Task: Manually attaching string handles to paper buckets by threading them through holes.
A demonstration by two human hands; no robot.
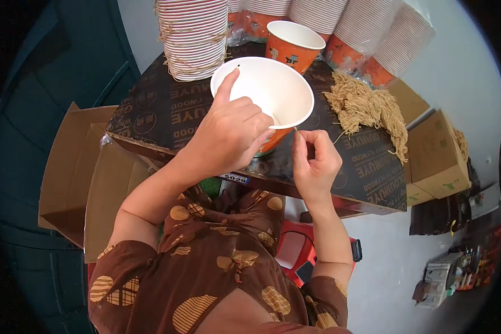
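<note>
Now the left hand point(228, 132) grips the bucket point(275, 83) above the near side of the table point(367, 186); the right hand point(319, 160) pinches, seemingly, a cord tip point(295, 128). Likely light, stiff, dentable: best held by the rim point(312, 104).

Two hands point(231, 129) point(317, 162), two unstacked buckets point(292, 92) point(286, 53), one twine heap point(367, 108)

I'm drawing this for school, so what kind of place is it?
Maybe a small workshop: stacked buckets and tan strings on a table, with open cardboard boxes beside it.
</note>
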